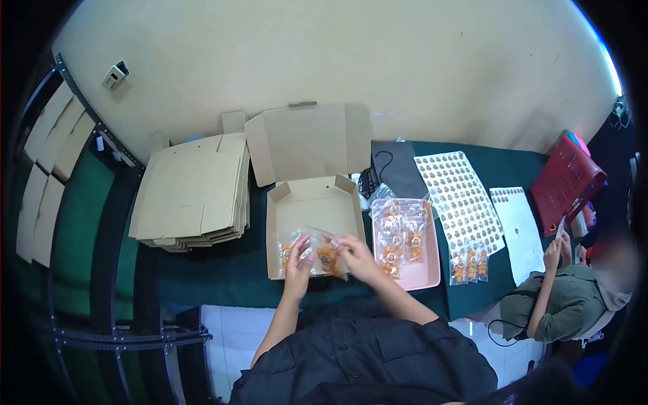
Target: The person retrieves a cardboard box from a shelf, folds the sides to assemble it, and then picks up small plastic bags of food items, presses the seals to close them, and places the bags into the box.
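An open cardboard box (324, 199) stands in front of me, its lid raised toward the wall. Over its front left part is my left hand (298, 265), fingers bent beside a clear packet (285, 250) with orange pieces in the box; whether it grips anything is unclear. My right hand (356, 258) is closed on another clear packet (329, 259) of orange pieces, held above the box's front edge. Just right of the box, a pink basket (425, 273) holds several similar packets (391, 246).
Flattened cardboard boxes (189, 189) are stacked at left. Sticker sheets (462, 202) and more packets (469, 266) lie right of the basket. A red basket (567, 182) and a person in a green top (574, 304) are at far right.
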Demonstrator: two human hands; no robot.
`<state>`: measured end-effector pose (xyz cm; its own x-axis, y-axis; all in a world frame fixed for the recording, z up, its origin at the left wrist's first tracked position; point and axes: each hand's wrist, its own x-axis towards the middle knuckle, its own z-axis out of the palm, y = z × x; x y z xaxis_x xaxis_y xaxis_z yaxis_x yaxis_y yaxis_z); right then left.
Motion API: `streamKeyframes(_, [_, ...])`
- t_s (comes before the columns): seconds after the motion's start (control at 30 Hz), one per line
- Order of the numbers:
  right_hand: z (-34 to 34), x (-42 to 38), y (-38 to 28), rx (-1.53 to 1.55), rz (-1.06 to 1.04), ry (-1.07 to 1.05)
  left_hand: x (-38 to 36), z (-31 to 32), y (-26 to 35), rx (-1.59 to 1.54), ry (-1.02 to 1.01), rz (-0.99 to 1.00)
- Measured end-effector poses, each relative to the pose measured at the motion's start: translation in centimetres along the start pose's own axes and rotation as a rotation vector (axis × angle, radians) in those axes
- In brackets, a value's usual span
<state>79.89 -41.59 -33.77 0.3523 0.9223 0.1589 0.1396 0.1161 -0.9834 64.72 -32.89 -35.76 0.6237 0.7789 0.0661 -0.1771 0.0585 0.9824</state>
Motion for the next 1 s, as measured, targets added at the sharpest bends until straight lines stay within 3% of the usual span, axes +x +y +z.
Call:
streamKeyframes(0.03, [0.7, 0.0, -1.8, -0.045, 0.122, -0.019, 0.5, 0.3, 0.3, 0.06, -0.056, 0.041])
streamKeyframes(0.2, [4.1, 1.8, -3.0, -0.182, -0.159, 0.099, 1.8, -1.0, 2.4, -0.125, -0.148, 0.012])
streamKeyframes(0.37, [7.8, 3.1, -1.2, -0.132, -0.061, 0.131, 2.6, -5.6, 2.5, -0.132, -0.196, -0.072])
streamKeyframes(0.43, [10.0, 3.7, -0.8, 0.071, -0.006, 0.463, 2.8, -7.2, 3.0, -0.047, -0.23, -0.097])
streamKeyframes(0.47, [10.5, 4.0, -0.7, 0.165, 0.01, 0.491, 2.9, -7.9, 3.2, -0.005, -0.246, -0.109])
streamKeyframes(0.6, [11.4, 4.3, 0.5, 0.088, -0.071, 0.358, 3.6, -10.2, 3.0, 0.12, -0.287, -0.008])
streamKeyframes(0.7, [12.1, 4.1, -0.6, 0.144, -0.033, 0.373, 3.7, -10.7, 4.8, -0.076, -0.355, -0.113])
streamKeyframes(0.8, [12.7, 3.4, -1.1, 0.229, 0.062, 0.43, 3.7, -12.1, 5.2, -0.037, -0.585, -0.138])
streamKeyframes(0.9, [12.7, 3.5, -1.4, 0.232, 0.112, 0.464, 3.2, -12.8, 3.9, 0.004, -0.517, -0.088])
streamKeyframes(0.93, [12.5, 3.7, -1.3, 0.273, 0.091, 0.59, 2.9, -12.4, 4.4, -0.107, -0.376, -0.101])
streamKeyframes(1.0, [11.8, 4.3, -1.4, 0.211, 0.061, 0.731, 3.2, -12.8, 4.8, -0.054, -0.331, -0.056])
